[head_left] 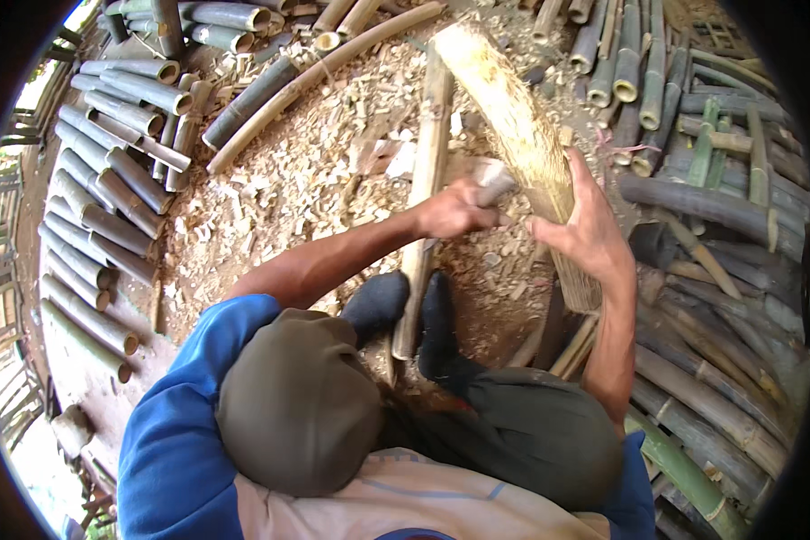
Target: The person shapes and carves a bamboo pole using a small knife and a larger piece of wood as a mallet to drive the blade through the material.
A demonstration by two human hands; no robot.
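Gripping a pale tool, the left hand is closed into a fist around it; only the blunt, light-coloured end of the tool is seen past the knuckles, and its working end cannot be made out. The tool is held against the left side of a stripped bamboo culm, which is leaned upright and tilted away, its pale top end reaching toward the upper middle of the view. The right hand is laid open on the culm's right side, fingers spread upward along the fibrous surface and thumb pointed toward the other hand, so the culm is steadied between the two hands rather than fully enclosed. Just left of the culm a thinner tan pole is stood, its lower end set between two feet in dark socks. Beneath the hands the ground is covered with pale chips. Green-grey bamboo sections are stacked in rows along the left edge of the ground, and longer dark bamboo poles are piled along its right edge. Knees in olive trousers and blue sleeves are seen at the lower edge.
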